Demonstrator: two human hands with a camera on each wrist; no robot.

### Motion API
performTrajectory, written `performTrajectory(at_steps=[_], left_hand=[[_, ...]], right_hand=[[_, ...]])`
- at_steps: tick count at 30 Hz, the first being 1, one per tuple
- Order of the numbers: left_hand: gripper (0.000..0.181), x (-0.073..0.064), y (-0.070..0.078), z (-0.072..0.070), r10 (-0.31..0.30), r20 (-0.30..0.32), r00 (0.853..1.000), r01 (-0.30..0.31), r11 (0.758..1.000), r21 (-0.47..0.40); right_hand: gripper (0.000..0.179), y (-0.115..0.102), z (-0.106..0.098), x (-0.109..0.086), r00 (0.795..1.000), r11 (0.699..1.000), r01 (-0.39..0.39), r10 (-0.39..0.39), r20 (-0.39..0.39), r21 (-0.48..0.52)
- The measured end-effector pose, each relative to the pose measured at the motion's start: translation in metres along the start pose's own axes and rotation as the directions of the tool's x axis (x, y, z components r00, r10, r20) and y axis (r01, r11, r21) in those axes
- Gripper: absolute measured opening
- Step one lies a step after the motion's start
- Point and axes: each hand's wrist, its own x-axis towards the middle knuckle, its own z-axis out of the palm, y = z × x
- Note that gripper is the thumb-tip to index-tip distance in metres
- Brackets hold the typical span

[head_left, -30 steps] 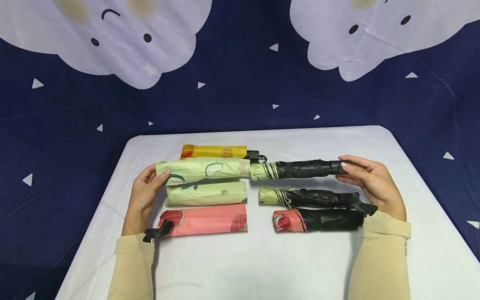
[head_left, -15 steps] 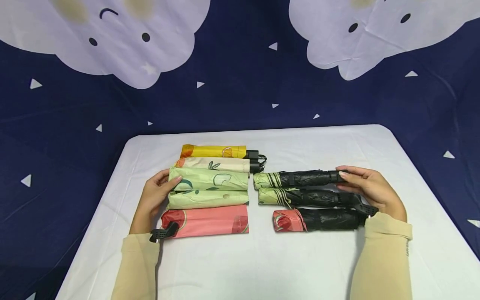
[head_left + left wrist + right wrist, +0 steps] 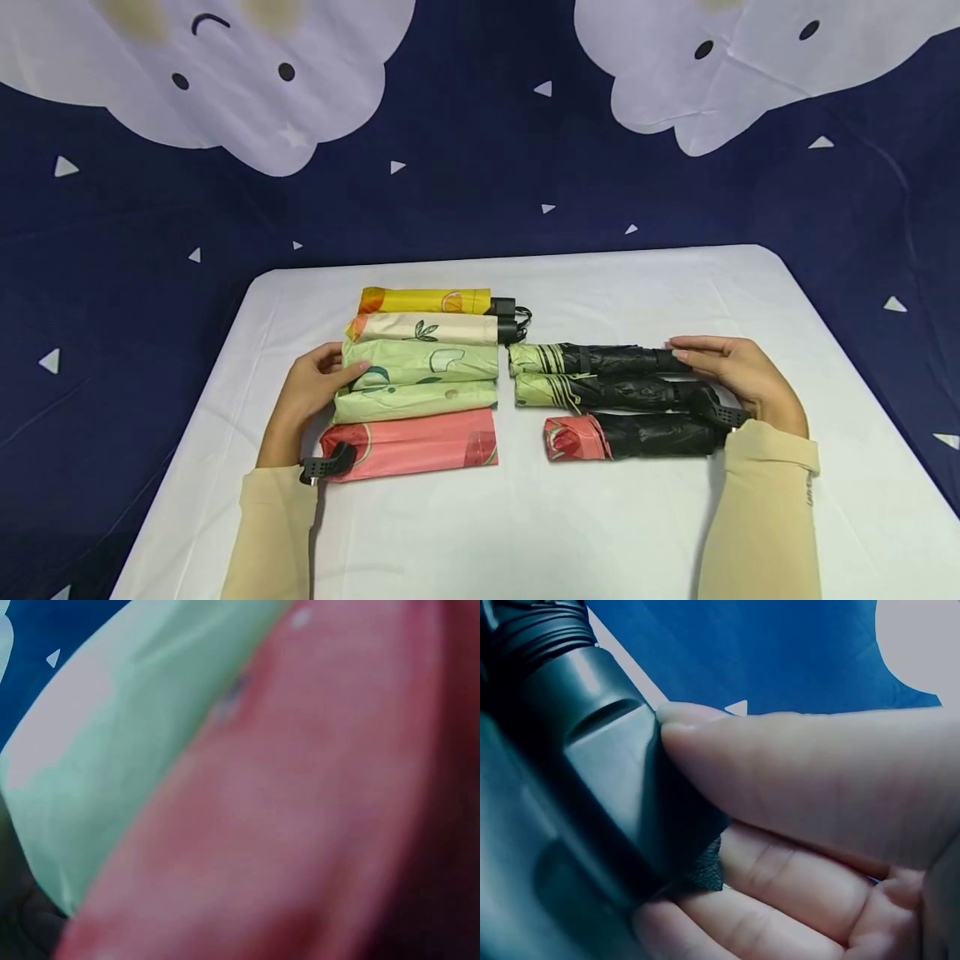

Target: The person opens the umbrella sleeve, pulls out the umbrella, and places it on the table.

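Note:
My left hand (image 3: 306, 390) holds the outer end of a pale green umbrella sleeve (image 3: 408, 362), thumb on top. Touching that sleeve's near side lies another green sleeve (image 3: 420, 403), and nearer still a pink watermelon-print sleeve (image 3: 427, 443). My right hand (image 3: 738, 375) pinches the black handle (image 3: 622, 772) of a folded black umbrella (image 3: 600, 359) with a green striped tip. A similar green-tipped umbrella (image 3: 600, 392) lies just in front, then a pink-tipped one (image 3: 630, 436). A small gap separates the held sleeve from the held umbrella. The left wrist view is blurred and hides the left fingers.
Behind the green sleeve lie a cream sleeved umbrella (image 3: 457, 328) and a yellow sleeved one (image 3: 427, 301), black handles pointing right. Everything lies on a white-covered table (image 3: 525, 533). A navy cloth with clouds (image 3: 480, 167) hangs behind its far edge.
The held sleeve and umbrella have come down toward me onto the table, beside the other green sleeve and umbrella. The cream umbrella they covered now shows. Both hands keep their hold.

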Motion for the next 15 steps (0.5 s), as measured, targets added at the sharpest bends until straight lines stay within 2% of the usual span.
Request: performTrajectory(at_steps=[8,12,15], left_hand=[[0.069,-0.001,0.001,-0.008,0.001,-0.007,1.000,-0.001,1.000,-0.022],[0.065,-0.003,0.001,-0.011,0.010,-0.046,0.999,-0.013,0.998,-0.063],[0.063,-0.005,0.000,-0.010,0.014,-0.098,0.995,-0.022,0.996,-0.082]], right_hand=[[0.062,-0.009,-0.002,-0.003,0.996,0.982,0.009,-0.025,-0.085,-0.187],[0.060,-0.021,0.004,-0.004,0.984,0.935,0.006,-0.068,-0.164,-0.353],[0.063,-0.039,0.020,-0.007,0.973,0.905,0.018,-0.114,-0.202,-0.426]])
